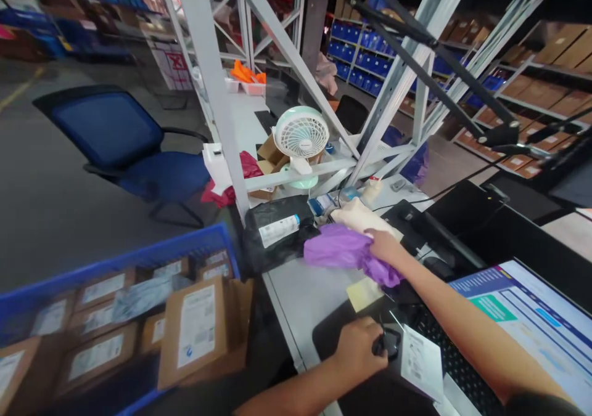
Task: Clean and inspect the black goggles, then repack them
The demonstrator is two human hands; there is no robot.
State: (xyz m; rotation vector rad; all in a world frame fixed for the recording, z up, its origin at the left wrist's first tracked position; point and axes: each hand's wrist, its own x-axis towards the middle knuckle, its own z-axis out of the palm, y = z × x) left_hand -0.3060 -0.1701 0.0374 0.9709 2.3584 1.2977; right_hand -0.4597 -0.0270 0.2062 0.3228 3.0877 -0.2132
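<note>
My right hand point(385, 247) is closed on a crumpled purple plastic bag point(340, 246) over the desk. A cream-coloured soft package point(363, 216) lies just behind the bag. My left hand point(358, 351) is closed around a small black object point(388, 343) above the black mat point(330, 333); its exact kind is not clear. Right beside that object is a small white box point(420, 363) with a printed label, in front of the keyboard point(456, 357). A yellow paper note point(364, 294) lies between my two hands.
A blue crate point(203, 240) of labelled brown boxes stands at the left. A black labelled parcel point(277, 228) lies at the desk's left edge. Behind it are a white fan point(301, 134) and metal frame bars point(215, 95). A lit screen point(531, 323) is at the right.
</note>
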